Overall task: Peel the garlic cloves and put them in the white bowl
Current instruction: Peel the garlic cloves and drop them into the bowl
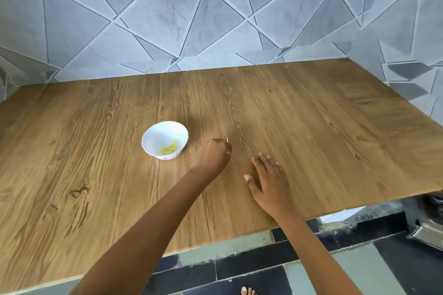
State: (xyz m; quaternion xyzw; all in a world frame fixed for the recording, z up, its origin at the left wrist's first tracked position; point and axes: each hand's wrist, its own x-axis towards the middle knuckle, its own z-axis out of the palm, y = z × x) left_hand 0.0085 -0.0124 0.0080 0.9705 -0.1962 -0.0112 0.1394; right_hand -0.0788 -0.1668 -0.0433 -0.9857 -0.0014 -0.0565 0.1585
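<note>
On the wood-grain desk [311, 127], left of the middle, stands the white bowl [157, 135], scalloped at its rim. A small heap of yellowish peeled garlic cloves [169, 147] lies in its bottom, against the near wall.

Just right of the bowl and apart from it is the left hand [213, 154], knuckles up and fingers curled under. A tiny pale speck [227, 138] shows at its fingertips, but the hand is blurred and I cannot tell whether it grips anything.

The right hand [269, 182] lies released, near the left and closer to the desk's front edge. Its palm is down on the wood, with fingers straight and a little spread and the thumb out to the side.

Behind the desk rises a grey tiled wall [215, 19] with a pattern of triangles. Below its front edge is a dark and pale tiled floor [263, 266], where bare toes [248, 291] show.
</note>
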